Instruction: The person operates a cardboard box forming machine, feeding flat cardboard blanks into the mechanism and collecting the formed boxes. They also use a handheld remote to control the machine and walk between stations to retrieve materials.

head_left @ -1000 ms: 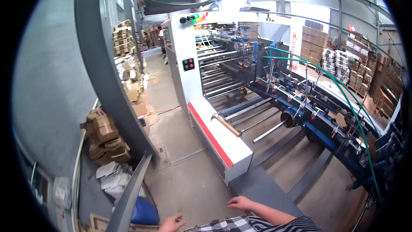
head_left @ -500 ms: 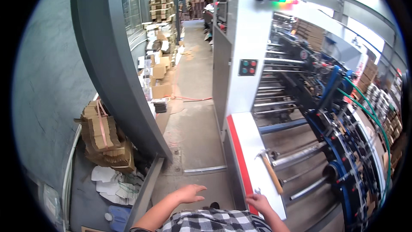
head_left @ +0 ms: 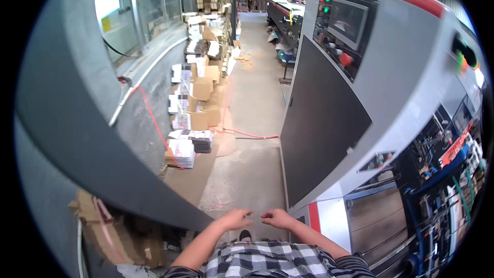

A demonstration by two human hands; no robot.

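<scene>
Both my hands are in front of my checked shirt, above the aisle floor. My left hand (head_left: 236, 219) is open, its fingers stretched toward the right, with nothing seen in it. Close by, my right hand (head_left: 277, 218) has its fingers curled in toward the thumb; whether something small is in them cannot be made out. It is nearest to the lower corner of a tall machine cabinet (head_left: 327, 98) with a dark door, and to a white cover (head_left: 334, 229) with a red stripe (head_left: 314, 217).
A grey column (head_left: 118, 170) rises at the left, beside tied cardboard bundles (head_left: 110, 231). Stacked cartons (head_left: 200, 90) line the wall. A red hose (head_left: 242, 134) crosses the aisle floor (head_left: 252, 82). The cabinet carries a control panel (head_left: 342, 25); machine rollers and green hoses are at the right.
My view has turned right and moved forward along the aisle, bringing the control panel into view. My right hand has left the white cover and come near my left. The hammer has gone out of view.
</scene>
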